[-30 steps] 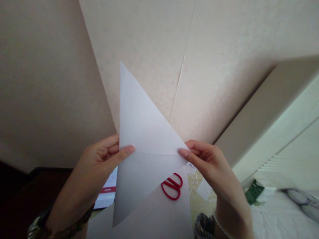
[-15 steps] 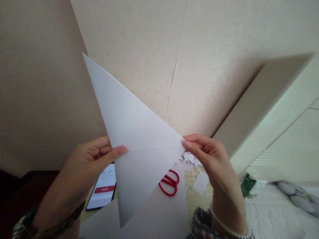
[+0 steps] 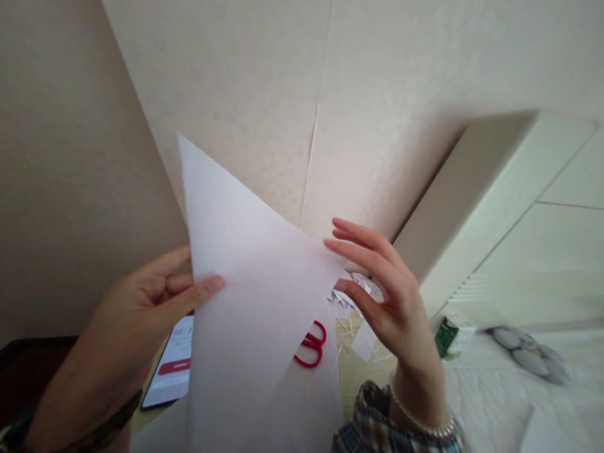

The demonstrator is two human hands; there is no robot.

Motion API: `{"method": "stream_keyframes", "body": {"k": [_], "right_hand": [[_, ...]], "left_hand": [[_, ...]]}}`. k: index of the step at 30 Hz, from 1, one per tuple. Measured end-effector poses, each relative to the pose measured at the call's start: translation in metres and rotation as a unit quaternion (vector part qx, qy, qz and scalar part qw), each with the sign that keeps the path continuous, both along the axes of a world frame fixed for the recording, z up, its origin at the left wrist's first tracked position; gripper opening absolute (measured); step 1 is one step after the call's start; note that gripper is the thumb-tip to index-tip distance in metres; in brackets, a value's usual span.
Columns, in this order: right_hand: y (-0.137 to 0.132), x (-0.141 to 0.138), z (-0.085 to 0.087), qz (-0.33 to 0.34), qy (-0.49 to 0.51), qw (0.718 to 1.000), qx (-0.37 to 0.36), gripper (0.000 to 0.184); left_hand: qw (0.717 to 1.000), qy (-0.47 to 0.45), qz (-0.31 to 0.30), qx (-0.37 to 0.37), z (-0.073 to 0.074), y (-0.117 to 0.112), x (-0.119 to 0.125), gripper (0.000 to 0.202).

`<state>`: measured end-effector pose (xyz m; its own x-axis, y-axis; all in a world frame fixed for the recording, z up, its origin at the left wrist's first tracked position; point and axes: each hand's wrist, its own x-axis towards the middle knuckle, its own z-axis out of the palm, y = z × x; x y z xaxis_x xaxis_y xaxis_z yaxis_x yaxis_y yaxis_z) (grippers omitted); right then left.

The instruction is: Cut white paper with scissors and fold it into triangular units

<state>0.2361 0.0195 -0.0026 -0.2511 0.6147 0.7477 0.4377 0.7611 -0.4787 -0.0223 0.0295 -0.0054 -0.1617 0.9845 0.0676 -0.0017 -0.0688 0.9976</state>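
A folded sheet of white paper (image 3: 250, 251) is held up in front of me, one pointed corner at the upper left. My left hand (image 3: 155, 302) pinches its left edge, thumb on the near face and the other fingers behind. Beside the right corner, my right hand (image 3: 389, 277) is open, with thumb and fingers spread around that corner; whether a fingertip touches it I cannot tell. Below the sheet, red scissor handles (image 3: 311, 346) stick out, their blades hidden. More white paper (image 3: 306, 409) lies beneath them.
A phone (image 3: 167, 371) with a lit screen lies at the left, partly covered by paper. Small paper scraps (image 3: 349, 296) and a white card (image 3: 365, 341) lie on the table at the right. Further right are a green-and-white box (image 3: 453, 338) and a grey cushion (image 3: 528, 352).
My right hand has let go of the paper's right corner and spread its fingers. The fold has loosened, and the sheet's upper tip sits lower. The view has shifted slightly.
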Motion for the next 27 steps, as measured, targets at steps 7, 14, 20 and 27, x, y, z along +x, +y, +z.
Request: {"method": "stream_keyframes", "body": {"k": [7,14,20,27], "right_hand": [[0.001,-0.005,0.0,-0.078,0.05,0.996,-0.012,0.016],[0.003,-0.006,0.0,-0.091,0.142,0.972,-0.161,0.013],[0.006,-0.001,-0.004,-0.107,0.183,0.956,-0.201,0.012],[0.005,0.002,-0.003,-0.086,0.174,0.954,-0.227,0.011]], "left_hand": [[0.998,-0.026,0.01,-0.055,0.004,0.011,0.002,0.078],[0.995,0.068,-0.064,-0.036,-0.001,0.001,-0.002,0.019],[0.99,0.051,-0.123,-0.037,-0.003,-0.001,-0.007,0.032],[0.982,0.137,-0.127,0.015,0.002,-0.005,0.006,0.025]]}}
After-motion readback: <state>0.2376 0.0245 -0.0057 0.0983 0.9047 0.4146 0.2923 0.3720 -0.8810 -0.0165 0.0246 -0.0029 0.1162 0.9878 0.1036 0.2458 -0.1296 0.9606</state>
